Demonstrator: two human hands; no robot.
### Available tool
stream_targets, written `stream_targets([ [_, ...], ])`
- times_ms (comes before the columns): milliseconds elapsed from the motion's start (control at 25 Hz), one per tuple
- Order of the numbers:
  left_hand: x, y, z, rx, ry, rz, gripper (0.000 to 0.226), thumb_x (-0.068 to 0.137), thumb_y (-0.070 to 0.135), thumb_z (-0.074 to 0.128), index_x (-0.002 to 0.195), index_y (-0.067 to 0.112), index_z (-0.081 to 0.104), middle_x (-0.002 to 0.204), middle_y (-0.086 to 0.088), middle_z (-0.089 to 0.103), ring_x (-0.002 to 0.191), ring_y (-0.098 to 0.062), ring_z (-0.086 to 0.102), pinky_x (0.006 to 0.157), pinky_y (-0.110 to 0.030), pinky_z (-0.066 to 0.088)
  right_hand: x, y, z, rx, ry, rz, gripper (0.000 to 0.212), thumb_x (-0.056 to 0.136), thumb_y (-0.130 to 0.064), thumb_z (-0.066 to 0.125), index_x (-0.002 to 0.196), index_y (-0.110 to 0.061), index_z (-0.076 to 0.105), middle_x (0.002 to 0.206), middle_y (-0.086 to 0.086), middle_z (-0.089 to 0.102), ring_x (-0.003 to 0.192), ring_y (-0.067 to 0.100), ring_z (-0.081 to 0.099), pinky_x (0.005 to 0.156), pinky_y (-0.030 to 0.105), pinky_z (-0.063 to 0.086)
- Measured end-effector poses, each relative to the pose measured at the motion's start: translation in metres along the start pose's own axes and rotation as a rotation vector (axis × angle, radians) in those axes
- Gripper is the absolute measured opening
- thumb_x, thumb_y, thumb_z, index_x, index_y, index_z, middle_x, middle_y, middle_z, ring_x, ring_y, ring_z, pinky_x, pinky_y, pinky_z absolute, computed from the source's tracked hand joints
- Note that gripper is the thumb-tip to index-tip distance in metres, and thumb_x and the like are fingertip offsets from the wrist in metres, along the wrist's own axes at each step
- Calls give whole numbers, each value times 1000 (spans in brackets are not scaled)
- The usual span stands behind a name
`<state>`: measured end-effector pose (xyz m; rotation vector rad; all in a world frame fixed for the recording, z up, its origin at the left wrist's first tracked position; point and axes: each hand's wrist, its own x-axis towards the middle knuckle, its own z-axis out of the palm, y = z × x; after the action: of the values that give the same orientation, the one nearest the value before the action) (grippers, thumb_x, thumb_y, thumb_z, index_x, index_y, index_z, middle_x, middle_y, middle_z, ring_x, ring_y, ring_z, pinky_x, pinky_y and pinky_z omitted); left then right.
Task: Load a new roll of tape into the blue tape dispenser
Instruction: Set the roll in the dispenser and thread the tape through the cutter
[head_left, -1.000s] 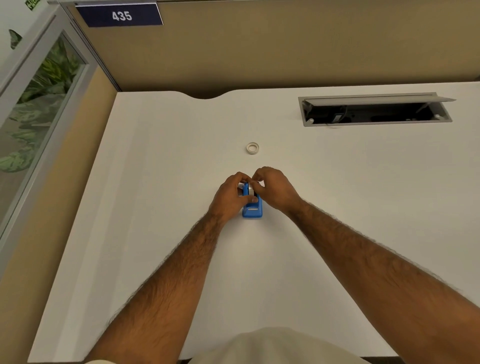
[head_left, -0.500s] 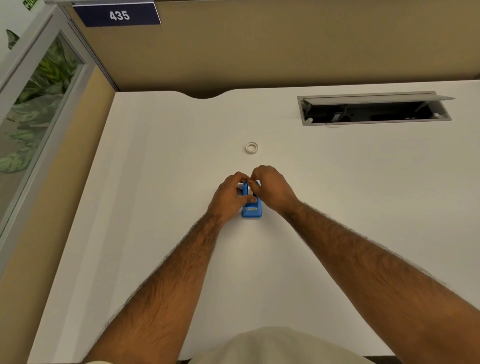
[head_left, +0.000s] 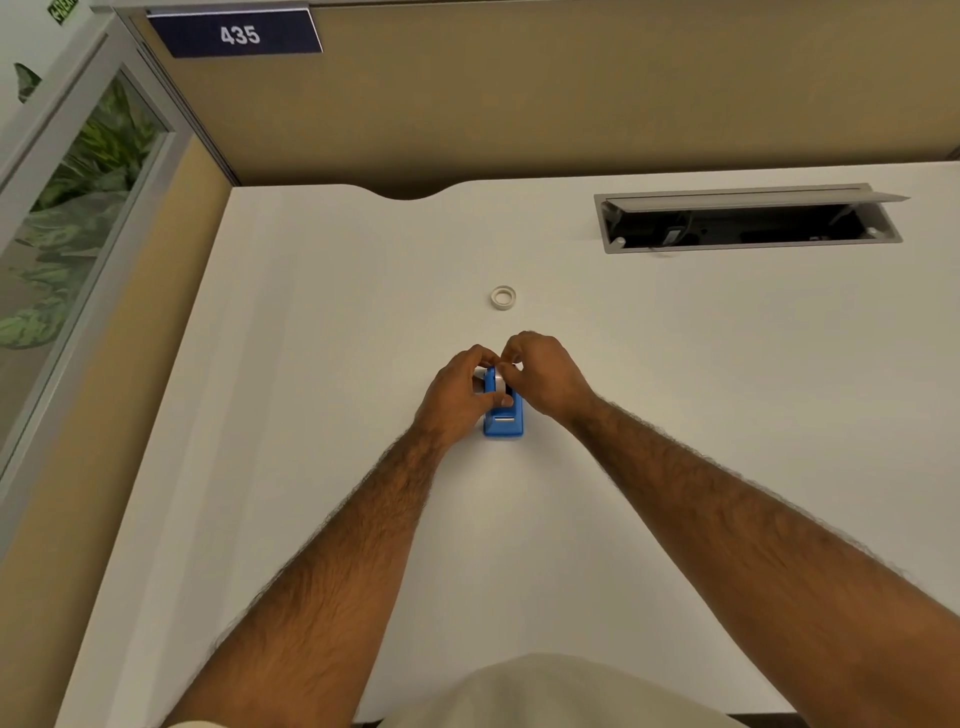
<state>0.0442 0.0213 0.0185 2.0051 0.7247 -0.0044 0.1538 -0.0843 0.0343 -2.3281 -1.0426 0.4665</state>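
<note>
A small blue tape dispenser (head_left: 503, 422) stands on the white desk (head_left: 311, 415), its cutter end toward me. A roll of tape (head_left: 499, 381) sits upright in its far half, mostly hidden by fingers. My left hand (head_left: 457, 395) wraps the dispenser's left side, thumb across its top. My right hand (head_left: 545, 376) pinches the top of the roll from the right. A second, small whitish ring (head_left: 503, 298) lies flat on the desk a short way beyond both hands.
An open cable tray (head_left: 748, 221) with its lid raised is sunk into the desk at the back right. Tan partition walls (head_left: 519, 104) close the back and left; a sign reads 435.
Both hands have stayed on the dispenser, with only small finger shifts at the roll. The ring beyond has not moved.
</note>
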Motion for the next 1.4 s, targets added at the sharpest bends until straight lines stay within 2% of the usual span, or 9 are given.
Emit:
stream_targets([
  [120, -1, 0, 0, -13, 2, -2, 49, 72, 19, 87, 113, 21, 59, 117, 3, 65, 95, -17, 65, 80, -24, 48, 1, -1, -1, 44, 2, 34, 17, 91, -17, 59, 91, -4, 70, 93, 8, 69, 84, 21, 62, 76, 36, 53],
  [280, -1, 1, -1, -21, -1, 4, 49, 73, 18, 87, 113, 21, 59, 117, 3, 65, 95, -16, 64, 82, -26, 51, -3, 3, -9, 133, -26, 23, 16, 88, -15, 61, 93, -11, 75, 95, 3, 71, 87, 16, 64, 75, 27, 51],
  [480, 2, -3, 2, -13, -1, 3, 51, 72, 21, 87, 115, 22, 59, 118, 3, 66, 95, -16, 65, 81, -24, 49, -7, -5, -5, 8, 18, 7, 17, 88, -18, 61, 98, -15, 74, 98, 2, 66, 88, 17, 59, 76, 33, 51],
  [680, 5, -8, 5, 13, 12, 28, 48, 73, 29, 87, 111, 29, 57, 117, 5, 65, 92, -12, 64, 81, -25, 50, -9, -12, -1, -211, 12, -52, 17, 93, -14, 51, 94, -8, 66, 95, 6, 62, 89, 22, 56, 76, 38, 52],
  [960, 3, -16, 4, -37, 2, 58, 51, 70, 33, 89, 110, 35, 57, 113, 11, 65, 92, -3, 64, 79, -22, 50, -9, -14, -5, -141, -4, -39, 15, 95, -16, 51, 92, -5, 62, 94, 10, 60, 85, 23, 55, 76, 39, 51],
  [1040, 1, -19, 2, -89, -10, 67, 54, 68, 33, 90, 113, 36, 59, 115, 14, 65, 96, 0, 63, 83, -24, 52, -13, -13, -4, -131, 4, -51, 14, 95, -15, 52, 93, -5, 61, 95, 10, 60, 87, 22, 55, 77, 38, 51],
  [1120, -3, -22, -1, -125, -33, 64, 65, 67, 33, 91, 124, 34, 59, 125, 13, 63, 105, -3, 63, 93, -30, 54, -18, -11, -3, -144, 9, -82, 12, 95, -14, 51, 94, -6, 61, 97, 8, 60, 88, 21, 54, 77, 36, 51],
  [1280, -9, -26, -12, -27, -112, 42, 99, 66, 42, 90, 147, 46, 35, 150, 15, 42, 125, -5, 45, 101, -27, 40, -26, -9, -1, -174, 7, -132, 13, 95, -13, 51, 100, -9, 62, 102, 6, 63, 92, 22, 55, 78, 34, 50],
  [1400, -9, -29, -16, 106, -180, 118, 104, 66, 46, 89, 151, 44, 29, 157, 15, 34, 137, -7, 37, 111, -32, 34, -39, -4, 3, -42, 137, -65, 22, 97, -12, 47, 108, -11, 66, 109, 5, 66, 96, 21, 58, 81, 28, 47],
])
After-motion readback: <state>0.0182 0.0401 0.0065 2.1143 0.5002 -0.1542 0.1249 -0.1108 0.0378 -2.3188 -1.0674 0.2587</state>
